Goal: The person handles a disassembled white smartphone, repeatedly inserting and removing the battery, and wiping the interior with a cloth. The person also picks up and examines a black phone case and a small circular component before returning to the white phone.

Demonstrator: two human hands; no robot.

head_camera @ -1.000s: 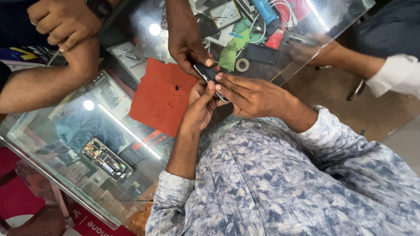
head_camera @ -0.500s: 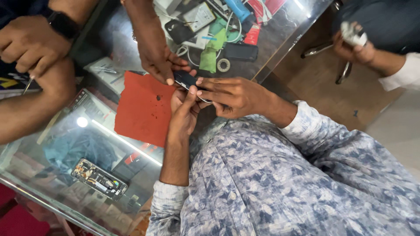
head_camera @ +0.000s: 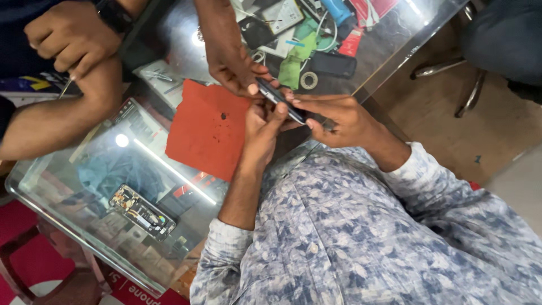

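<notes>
Dark phone (head_camera: 279,100), edge-on: pinched by left hand (head_camera: 262,127) and right hand (head_camera: 339,118); co-worker's hand (head_camera: 231,62) grips its top. Apparently still closed; red mat (head_camera: 206,127) below.

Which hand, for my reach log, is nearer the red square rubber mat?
Left. The left hand sits at the mat's right edge; the right hand is farther right, beyond the slim dark phone both hold.

Blue-grey patterned buttoned shirt (head_camera: 361,237), cuffs rolled.
</notes>
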